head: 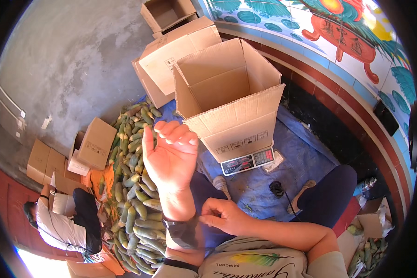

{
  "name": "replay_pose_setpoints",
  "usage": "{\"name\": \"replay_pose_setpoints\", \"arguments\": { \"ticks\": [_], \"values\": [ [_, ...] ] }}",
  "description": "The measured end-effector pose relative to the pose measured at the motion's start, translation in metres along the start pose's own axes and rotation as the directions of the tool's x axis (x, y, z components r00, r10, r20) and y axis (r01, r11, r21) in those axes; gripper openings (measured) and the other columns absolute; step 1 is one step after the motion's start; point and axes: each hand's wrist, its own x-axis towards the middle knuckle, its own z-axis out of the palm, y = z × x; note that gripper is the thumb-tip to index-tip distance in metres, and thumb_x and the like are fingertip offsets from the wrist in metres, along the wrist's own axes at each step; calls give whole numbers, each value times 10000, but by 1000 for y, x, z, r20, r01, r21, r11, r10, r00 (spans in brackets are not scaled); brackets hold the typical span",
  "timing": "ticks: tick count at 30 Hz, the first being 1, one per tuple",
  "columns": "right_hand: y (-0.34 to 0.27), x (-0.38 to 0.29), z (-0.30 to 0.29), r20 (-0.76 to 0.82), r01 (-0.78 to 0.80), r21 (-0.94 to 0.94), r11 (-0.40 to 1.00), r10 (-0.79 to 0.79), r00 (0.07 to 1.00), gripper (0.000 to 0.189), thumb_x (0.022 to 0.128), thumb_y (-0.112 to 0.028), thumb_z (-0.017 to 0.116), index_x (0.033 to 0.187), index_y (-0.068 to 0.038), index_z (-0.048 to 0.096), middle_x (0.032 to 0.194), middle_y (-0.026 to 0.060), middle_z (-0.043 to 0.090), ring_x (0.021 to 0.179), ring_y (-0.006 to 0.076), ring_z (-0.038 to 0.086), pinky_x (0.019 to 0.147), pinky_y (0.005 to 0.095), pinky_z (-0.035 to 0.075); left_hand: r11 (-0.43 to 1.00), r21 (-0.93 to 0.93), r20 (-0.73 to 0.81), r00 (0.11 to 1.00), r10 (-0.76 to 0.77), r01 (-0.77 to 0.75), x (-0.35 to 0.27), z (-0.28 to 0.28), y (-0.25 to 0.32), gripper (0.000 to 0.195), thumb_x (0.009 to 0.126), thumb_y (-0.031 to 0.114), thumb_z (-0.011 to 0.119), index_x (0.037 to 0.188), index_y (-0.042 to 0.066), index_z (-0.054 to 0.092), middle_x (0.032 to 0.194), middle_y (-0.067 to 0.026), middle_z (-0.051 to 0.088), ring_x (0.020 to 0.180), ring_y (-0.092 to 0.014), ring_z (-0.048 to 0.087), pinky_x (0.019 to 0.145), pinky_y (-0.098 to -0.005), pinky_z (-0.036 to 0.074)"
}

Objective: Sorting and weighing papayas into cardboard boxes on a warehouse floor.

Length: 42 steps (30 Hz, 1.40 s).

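Note:
My left hand (172, 153) is raised, palm towards me, its fingers loosely bent and holding nothing. A black band (183, 233) wraps the forearm below it. My right hand (226, 216) has its fingers curled beside that band; whether they pinch its edge cannot be told. Beyond my hands an open cardboard box (234, 123) stands upright on a digital scale (247, 162). The inside that shows is bare cardboard; its bottom is hidden. A large pile of green cucumber-like vegetables (149, 224) lies left of my legs, partly behind my left hand and arm.
More cardboard boxes (180, 52) stand behind the open one and others (97, 143) at the left. A blue tarp (253, 194) bears a black cable (276, 188). At the far left sits another person (60, 226). A tiled wall (299, 52) runs along the right, near a metallic bottle (368, 183).

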Motion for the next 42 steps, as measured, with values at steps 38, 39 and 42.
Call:
{"name": "replay_pose_setpoints", "arguments": {
  "ticks": [38,39,42],
  "values": [
    [-21,-12,12,-3,273,-350,896,-293,956,114,773,-89,595,834,-12,536,830,119,512,718,310,562,598,387,460,999,32,16,999,39,-40,4,-3,8,164,889,200,463,781,77,472,726,5,437,665,-118,404,655,-292,318],
    [-20,-13,11,9,281,-350,894,-296,955,122,767,-81,610,848,-9,554,846,119,535,725,307,573,600,374,470,999,32,18,999,38,-39,4,-3,9,161,888,197,465,781,78,472,727,6,438,665,-118,405,654,-291,318],
    [-17,-15,10,43,316,-343,885,-322,946,144,756,-60,640,881,-6,592,884,119,585,744,301,598,609,348,492,999,27,24,999,34,-35,3,-2,8,157,886,191,469,777,78,473,727,6,441,665,-116,406,653,-290,318]
  ]
}}
